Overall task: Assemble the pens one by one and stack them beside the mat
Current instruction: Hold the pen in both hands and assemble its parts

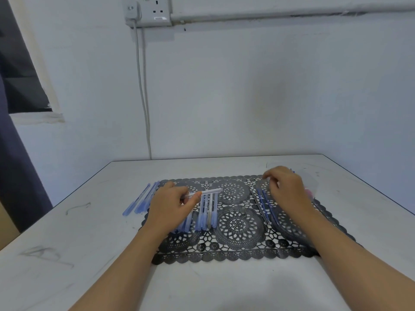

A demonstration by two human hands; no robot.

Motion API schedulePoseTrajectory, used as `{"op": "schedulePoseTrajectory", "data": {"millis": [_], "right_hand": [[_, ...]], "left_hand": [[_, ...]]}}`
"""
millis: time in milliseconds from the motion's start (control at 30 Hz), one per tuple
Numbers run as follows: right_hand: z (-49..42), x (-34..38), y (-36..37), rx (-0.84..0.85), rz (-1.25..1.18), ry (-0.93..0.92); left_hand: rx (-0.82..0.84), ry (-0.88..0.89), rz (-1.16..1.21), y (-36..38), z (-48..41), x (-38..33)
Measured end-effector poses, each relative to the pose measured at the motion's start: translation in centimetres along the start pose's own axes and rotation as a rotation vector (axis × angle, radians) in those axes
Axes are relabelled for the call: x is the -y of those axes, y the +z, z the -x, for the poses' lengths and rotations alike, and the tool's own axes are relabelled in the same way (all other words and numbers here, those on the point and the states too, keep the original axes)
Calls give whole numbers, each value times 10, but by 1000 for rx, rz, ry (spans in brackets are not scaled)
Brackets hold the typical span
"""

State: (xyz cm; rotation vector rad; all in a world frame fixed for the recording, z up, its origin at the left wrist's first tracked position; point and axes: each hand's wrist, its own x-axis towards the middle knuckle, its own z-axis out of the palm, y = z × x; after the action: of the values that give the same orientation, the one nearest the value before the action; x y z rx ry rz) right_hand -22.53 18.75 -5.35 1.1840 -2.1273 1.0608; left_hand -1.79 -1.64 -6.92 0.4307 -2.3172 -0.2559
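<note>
A dark lace-patterned mat point(238, 223) lies on the white table. My left hand point(170, 204) pinches a clear pen barrel point(210, 192), held level above a row of capped barrels point(205, 215) on the mat's left part. A few assembled blue pens point(143, 199) lie on the table just left of the mat. My right hand point(286, 189) hovers over thin blue ink refills point(263, 204) at the mat's right part, fingers curled downward; whether its fingertips hold a refill is hidden.
The white table point(89, 254) meets the wall at the back. A clear plastic bag point(311, 184) with something pink lies behind my right hand. A white cable point(143, 97) hangs from a wall socket point(149, 12).
</note>
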Motion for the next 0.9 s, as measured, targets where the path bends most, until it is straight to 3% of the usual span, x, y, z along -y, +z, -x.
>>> {"op": "schedulePoseTrajectory", "data": {"millis": [133, 300, 467, 700, 900], "right_hand": [[-7, -10, -10, -147, 62, 140], [-6, -29, -17, 135, 284, 319], [-2, -23, -20, 262, 417, 362], [-4, -19, -22, 351, 530, 360], [-6, -25, -17, 329, 519, 358]], "left_hand": [[-5, 6, 12, -1, 0, -1], [-2, 9, 11, -2, 0, -2], [-1, 6, 9, -1, 0, -3], [-1, 16, 20, -1, 1, -6], [13, 0, 22, -1, 2, -7]]}}
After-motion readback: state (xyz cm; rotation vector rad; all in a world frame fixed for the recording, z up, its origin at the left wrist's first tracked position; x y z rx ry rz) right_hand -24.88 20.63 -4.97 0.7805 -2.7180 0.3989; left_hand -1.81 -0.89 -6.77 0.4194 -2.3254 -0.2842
